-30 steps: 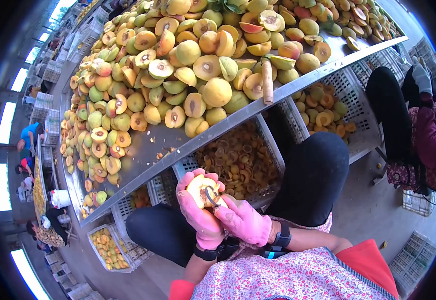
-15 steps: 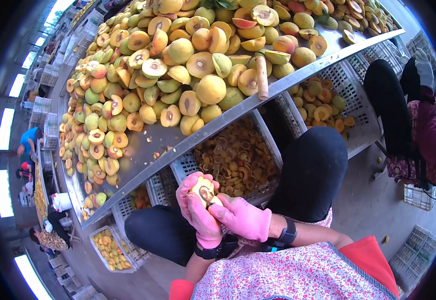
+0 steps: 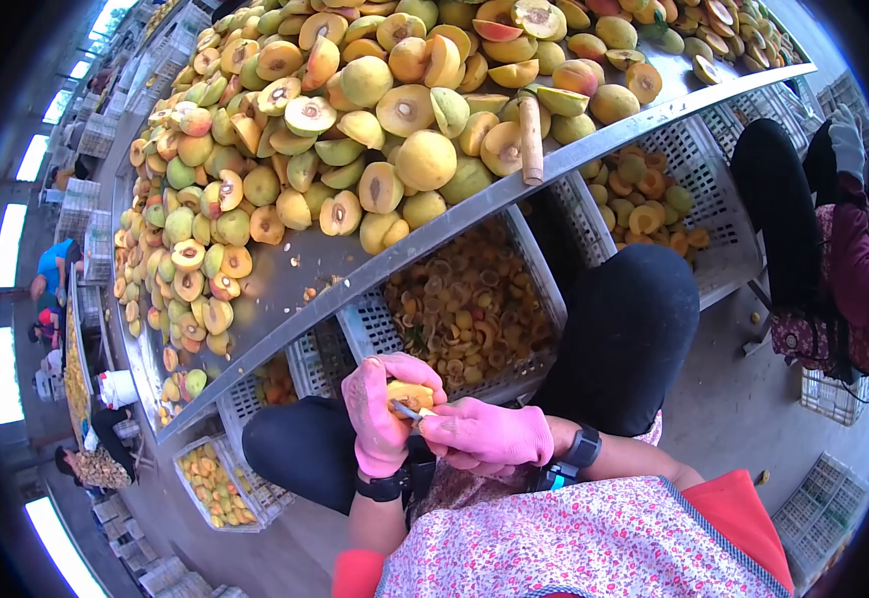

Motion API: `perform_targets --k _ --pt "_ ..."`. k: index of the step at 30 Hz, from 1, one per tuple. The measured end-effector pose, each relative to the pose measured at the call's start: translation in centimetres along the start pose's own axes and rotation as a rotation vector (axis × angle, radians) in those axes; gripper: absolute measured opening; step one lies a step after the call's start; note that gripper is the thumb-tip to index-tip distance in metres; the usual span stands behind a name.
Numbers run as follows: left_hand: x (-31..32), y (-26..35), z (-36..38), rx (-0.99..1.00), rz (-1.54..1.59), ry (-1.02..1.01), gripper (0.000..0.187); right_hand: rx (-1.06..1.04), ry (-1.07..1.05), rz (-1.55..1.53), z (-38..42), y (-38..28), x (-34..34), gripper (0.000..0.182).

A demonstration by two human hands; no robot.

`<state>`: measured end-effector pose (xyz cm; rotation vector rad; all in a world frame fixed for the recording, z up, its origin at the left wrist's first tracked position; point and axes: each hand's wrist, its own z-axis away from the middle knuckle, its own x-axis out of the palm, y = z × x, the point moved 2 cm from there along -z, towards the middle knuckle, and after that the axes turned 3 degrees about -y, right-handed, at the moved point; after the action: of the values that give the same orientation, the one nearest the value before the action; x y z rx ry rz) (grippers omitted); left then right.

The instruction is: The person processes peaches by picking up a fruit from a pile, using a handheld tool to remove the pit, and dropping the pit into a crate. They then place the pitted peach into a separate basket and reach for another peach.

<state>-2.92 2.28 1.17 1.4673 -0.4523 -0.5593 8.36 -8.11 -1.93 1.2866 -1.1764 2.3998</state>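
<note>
A cut yellow fruit piece is gripped in my left hand, in a pink glove, its fingers wrapped round it. My right hand, also gloved in pink, is closed on a small tool whose thin metal tip touches the fruit's cut face. The tool's handle is hidden in my fingers. Beyond both hands, whole and halved fruits lie heaped on a metal table. A wooden handle rests over the table's edge.
Under the table edge, a crate holds cut fruit pieces. Another crate with fruit stands to the right. A crate of yellow pieces sits on the floor at left. A person's purple sleeve shows at right; other people are at far left.
My left hand has turned the fruit, so its cut face shows less. The tool's metal tip has come into view against it. The whole view has shifted slightly.
</note>
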Motion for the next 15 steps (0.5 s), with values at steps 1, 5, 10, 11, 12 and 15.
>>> perform_targets --k 1,5,10,11,12,15 --pt "-0.5 0.0 -0.4 -0.002 0.001 0.002 0.068 0.117 -0.060 -0.101 0.6 -0.6 0.2 0.040" --pt "-1.1 -0.5 -1.1 -0.109 0.002 -0.267 0.061 0.125 -0.086 -0.214 0.3 0.3 -0.3 0.041" --pt "-0.3 -0.5 -0.9 -0.136 -0.017 -0.127 0.059 0.035 -0.041 -0.126 -0.4 1.0 -0.8 0.041" --pt "-0.3 -0.5 -1.0 -0.132 -0.104 -0.135 0.059 -0.011 0.014 -0.013 -0.7 1.3 -0.9 0.041" --pt "-0.7 -1.2 -1.1 -0.104 -0.110 -0.180 0.056 -0.008 0.017 -0.014 -0.7 1.4 -1.1 0.041" --pt "-0.7 -2.1 -0.9 -0.166 -0.053 -0.205 0.068 0.080 -0.037 -0.099 -0.5 1.7 -1.1 0.042"
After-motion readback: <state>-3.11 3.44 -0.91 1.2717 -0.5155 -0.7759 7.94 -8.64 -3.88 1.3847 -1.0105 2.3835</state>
